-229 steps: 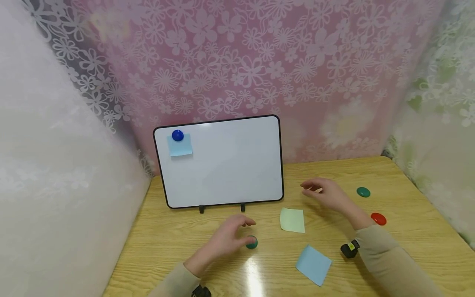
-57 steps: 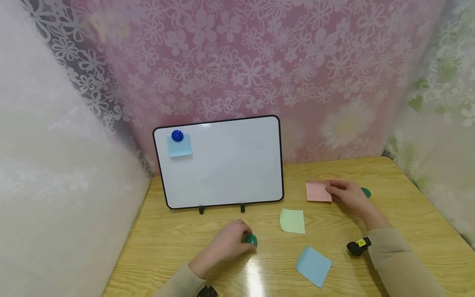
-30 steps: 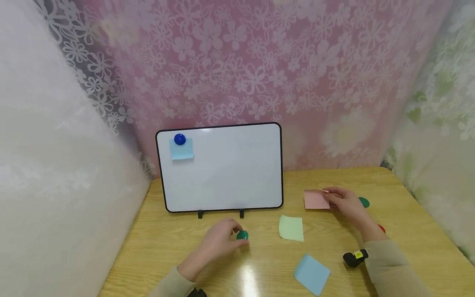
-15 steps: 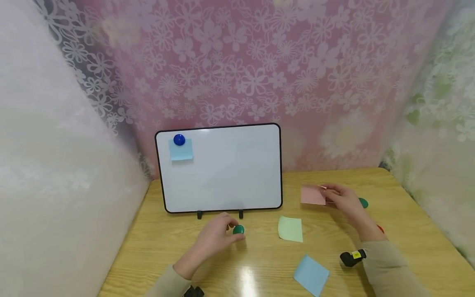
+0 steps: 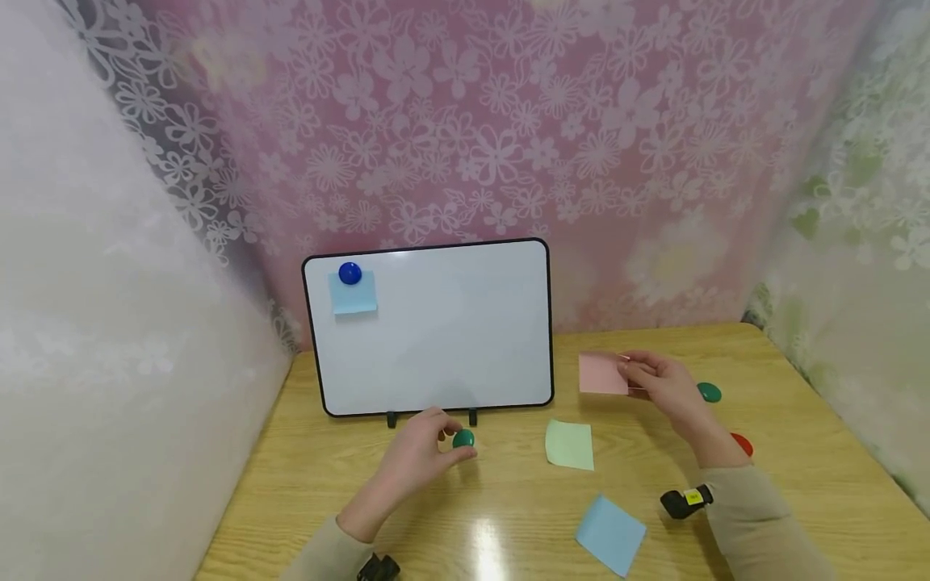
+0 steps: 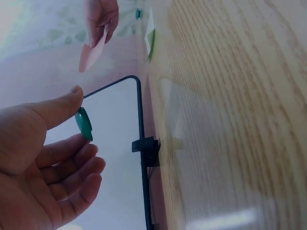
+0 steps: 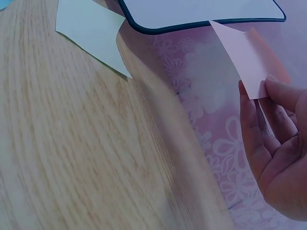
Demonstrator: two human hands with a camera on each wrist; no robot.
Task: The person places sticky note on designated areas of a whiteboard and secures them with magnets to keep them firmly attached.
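Shifted left since the earlier frames: square pink paper note [image 5: 602, 374], now closer to the board; glossy round green disc [image 5: 462, 438], up toward the board's base. Note hung above the worktop [image 5: 523, 516], right of the black-framed whiteboard [image 5: 443, 339], not touching it. Right hand [image 5: 672, 399] pinched its right edge, thumb against fingers. Left hand [image 5: 414, 456] had the disc between thumb and index, other fingers loosely curled.

Step in hand, my read: carrying both to the board. Next move probably called for note flat on the white face, disc pressed over it, like the round blue disc [image 5: 350, 273] on the light-blue note [image 5: 353, 300].

Hard to see: parts of the right fingers behind the note; red disc [image 5: 742, 445], partly covered by the right forearm; right hand cut off in its wrist view. Couldn't tell if the pink note had writing.
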